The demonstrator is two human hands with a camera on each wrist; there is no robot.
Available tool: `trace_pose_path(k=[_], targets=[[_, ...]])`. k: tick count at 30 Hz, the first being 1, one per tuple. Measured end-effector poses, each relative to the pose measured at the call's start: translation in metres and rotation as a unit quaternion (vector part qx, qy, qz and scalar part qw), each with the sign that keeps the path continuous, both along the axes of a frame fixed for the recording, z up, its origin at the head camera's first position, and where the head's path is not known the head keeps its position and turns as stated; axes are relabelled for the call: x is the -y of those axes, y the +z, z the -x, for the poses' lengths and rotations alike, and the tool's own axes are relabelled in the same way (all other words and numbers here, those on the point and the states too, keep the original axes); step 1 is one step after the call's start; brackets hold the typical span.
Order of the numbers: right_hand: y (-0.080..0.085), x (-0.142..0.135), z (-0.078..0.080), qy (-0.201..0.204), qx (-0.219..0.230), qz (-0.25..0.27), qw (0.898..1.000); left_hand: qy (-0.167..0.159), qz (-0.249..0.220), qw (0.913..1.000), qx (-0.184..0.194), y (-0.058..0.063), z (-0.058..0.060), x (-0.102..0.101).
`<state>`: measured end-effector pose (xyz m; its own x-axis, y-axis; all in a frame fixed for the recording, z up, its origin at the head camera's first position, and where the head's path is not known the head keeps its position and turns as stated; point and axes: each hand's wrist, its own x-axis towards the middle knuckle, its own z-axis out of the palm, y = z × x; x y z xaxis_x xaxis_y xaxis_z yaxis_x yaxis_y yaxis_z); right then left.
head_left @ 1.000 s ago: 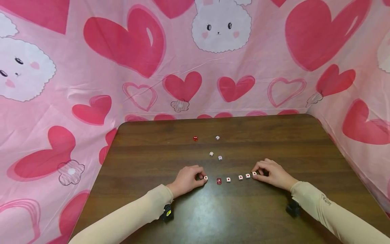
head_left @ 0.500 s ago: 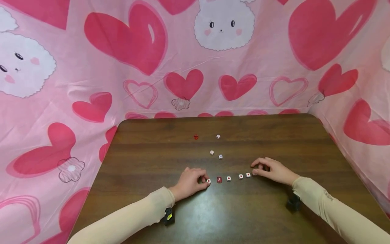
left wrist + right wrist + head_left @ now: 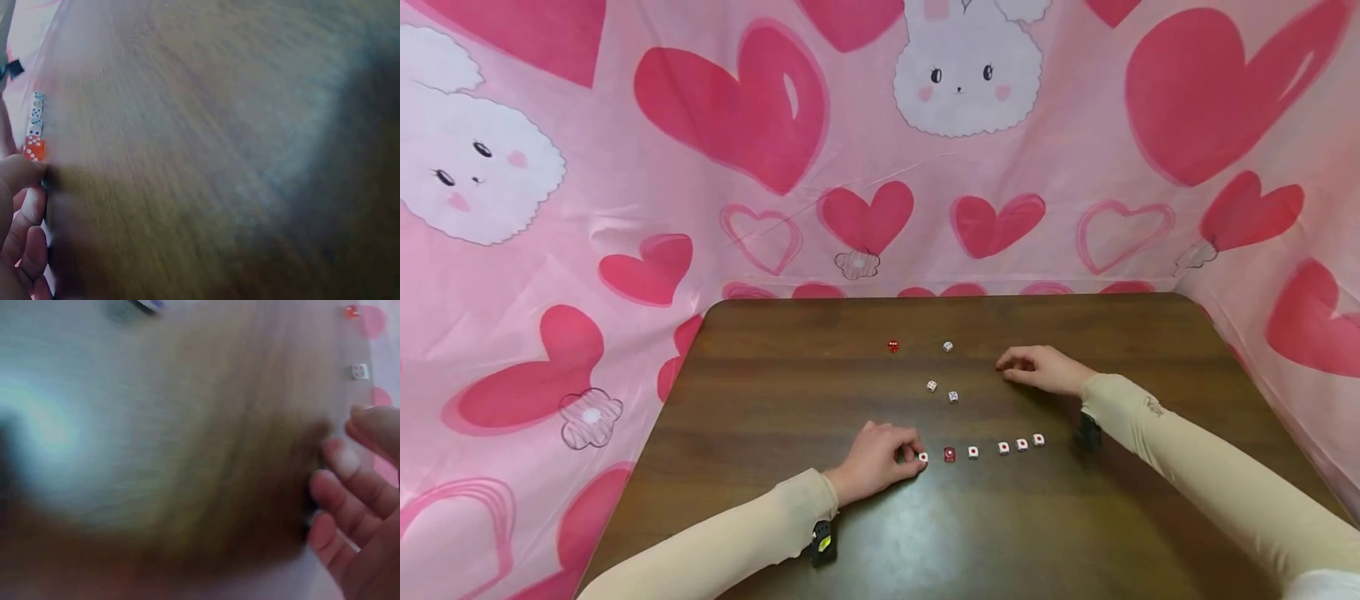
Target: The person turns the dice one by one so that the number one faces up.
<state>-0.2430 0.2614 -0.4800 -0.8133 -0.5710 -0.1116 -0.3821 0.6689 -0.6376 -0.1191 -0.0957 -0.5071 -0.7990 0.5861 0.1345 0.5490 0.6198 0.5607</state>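
Left hand (image 3: 876,460) with its grip narrowed, pinching a white die (image 3: 923,458) on the brown surface (image 3: 775,375), red die (image 3: 950,454) near it, four more white dice (image 3: 1022,445) lined up beyond, right hand (image 3: 1048,369) near the scattered dice (image 3: 952,397), its grip loosely parted

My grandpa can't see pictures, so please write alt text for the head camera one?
A person's left hand pinches a white die at the left end of a row of six dice on a wooden table. The right hand is near four more dice farther back; pink cloth hangs behind.
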Motion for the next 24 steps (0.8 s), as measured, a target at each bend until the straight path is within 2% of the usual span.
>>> trace_pose_path(k=[4,9,11,16,19,24], targets=[[-0.005,0.018,0.020,0.044,-0.040,-0.007,0.998,0.001,-0.001,1.0000,0.000,-0.001,-0.002,0.000],[-0.010,0.036,0.039,0.115,-0.110,-0.025,0.987,0.005,-0.004,1.0000,0.006,-0.001,-0.001,0.000],[-0.008,0.043,0.043,0.129,-0.119,-0.035,0.984,0.005,-0.004,1.0000,0.007,0.000,-0.001,0.000],[0.003,0.062,0.045,0.124,-0.143,-0.051,0.981,0.005,-0.003,0.9999,0.011,-0.001,-0.001,0.000],[0.004,0.070,0.048,0.110,-0.167,-0.046,0.979,0.005,-0.005,0.9999,0.013,-0.001,-0.001,-0.001],[0.001,0.081,0.054,0.104,-0.178,-0.028,0.978,0.004,-0.002,1.0000,0.003,-0.001,-0.002,-0.001]])
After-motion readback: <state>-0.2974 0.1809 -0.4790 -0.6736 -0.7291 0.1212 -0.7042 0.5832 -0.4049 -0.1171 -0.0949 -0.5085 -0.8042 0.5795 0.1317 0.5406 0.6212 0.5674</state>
